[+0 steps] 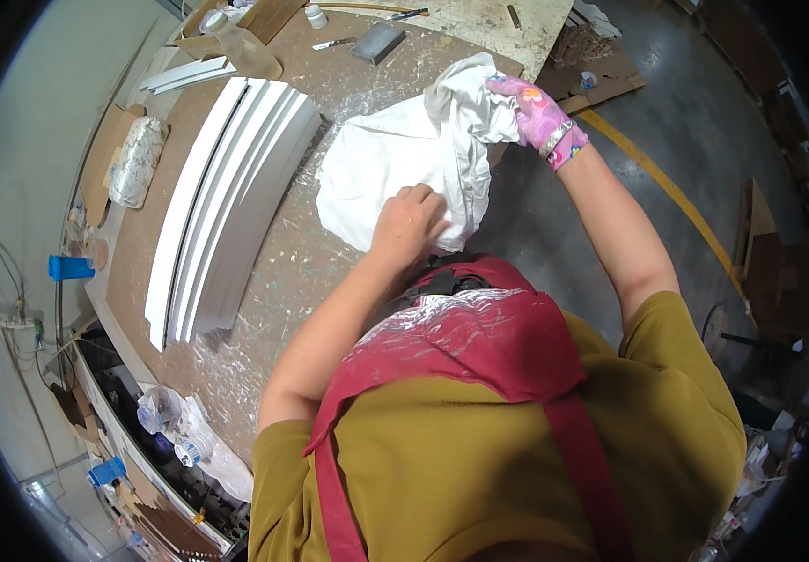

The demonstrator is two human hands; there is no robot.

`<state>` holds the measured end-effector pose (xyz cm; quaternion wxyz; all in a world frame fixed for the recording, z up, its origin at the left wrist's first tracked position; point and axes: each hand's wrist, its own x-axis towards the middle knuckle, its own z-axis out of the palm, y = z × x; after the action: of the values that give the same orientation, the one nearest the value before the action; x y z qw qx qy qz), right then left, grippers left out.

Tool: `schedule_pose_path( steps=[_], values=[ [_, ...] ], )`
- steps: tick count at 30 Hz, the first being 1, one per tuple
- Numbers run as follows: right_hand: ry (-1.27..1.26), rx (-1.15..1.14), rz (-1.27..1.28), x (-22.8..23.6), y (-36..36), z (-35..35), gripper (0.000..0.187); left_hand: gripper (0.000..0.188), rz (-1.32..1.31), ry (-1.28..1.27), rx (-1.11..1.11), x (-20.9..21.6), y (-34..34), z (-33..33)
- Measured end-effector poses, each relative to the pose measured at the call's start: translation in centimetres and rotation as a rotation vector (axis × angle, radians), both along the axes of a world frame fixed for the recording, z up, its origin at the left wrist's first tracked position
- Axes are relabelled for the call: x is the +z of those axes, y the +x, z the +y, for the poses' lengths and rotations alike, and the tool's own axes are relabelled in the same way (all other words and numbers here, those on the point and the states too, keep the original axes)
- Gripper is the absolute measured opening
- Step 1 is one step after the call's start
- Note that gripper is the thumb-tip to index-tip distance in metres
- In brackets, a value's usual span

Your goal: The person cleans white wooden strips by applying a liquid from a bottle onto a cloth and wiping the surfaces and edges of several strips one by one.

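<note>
A large white cloth lies spread and crumpled over the right edge of the worktable. My right hand, in a pink flowered glove, grips a bunched-up part of it at the far right and holds that part raised. The bare left hand rests on the cloth's near side, close to my body. Its fingers are curled into the fabric, and their tips are partly hidden.
The brown, paint-spattered worktable bears a row of long white boards on the left. Beyond lie a grey block, a small white bottle and a clear plastic jug. A wrapped white bundle sits far left.
</note>
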<state>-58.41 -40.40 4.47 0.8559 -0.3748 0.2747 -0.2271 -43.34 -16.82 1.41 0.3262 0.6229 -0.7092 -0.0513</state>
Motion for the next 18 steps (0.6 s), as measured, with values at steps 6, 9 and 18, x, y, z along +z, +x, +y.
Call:
schedule_pose_path(
  steps=[6, 9, 18],
  values=[
    [0.018, -0.029, 0.011, 1.0, 0.2, -0.4, 0.027, 0.014, 0.563, 0.208, 0.376, -0.2, 5.0, 0.8],
    [0.052, -0.099, 0.008, 2.1, 1.8, 0.5, 0.022, 0.015, 0.958, 0.148, 0.596, 2.5, 8.9, 2.9],
    [-0.4, -0.529, 0.074, -5.7, 0.0, -0.6, 0.041, 0.021, 0.071, 0.035, 0.487, 2.5, 9.2, 2.6]
  ],
)
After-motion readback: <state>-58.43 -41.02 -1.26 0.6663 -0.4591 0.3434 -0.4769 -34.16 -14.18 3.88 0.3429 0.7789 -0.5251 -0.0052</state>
